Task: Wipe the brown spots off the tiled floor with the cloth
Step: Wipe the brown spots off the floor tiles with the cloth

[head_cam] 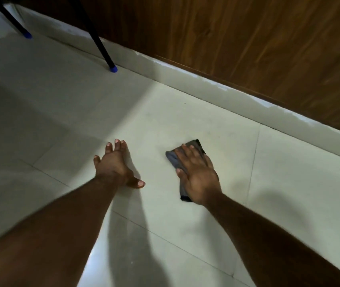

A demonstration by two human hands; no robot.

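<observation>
A dark grey cloth (172, 158) lies flat on the pale tiled floor (185, 121) a little right of the middle. My right hand (198, 175) presses down on it with straight, spread fingers and covers most of it. My left hand (114, 164) rests flat on the bare tile to the left of the cloth, fingers spread, holding nothing. A tiny dark speck (184, 103) shows on the tile beyond the cloth. Faint smudges (230, 134) lie near the skirting; no clear brown spot is visible.
A wood-grain wall (247, 48) with a pale skirting strip (206, 88) runs diagonally behind the hands. Two black chair legs with blue caps (113, 69) (27, 35) stand at the upper left. Grout lines (253, 162) cross the floor; my arms cast shadows on the near tiles.
</observation>
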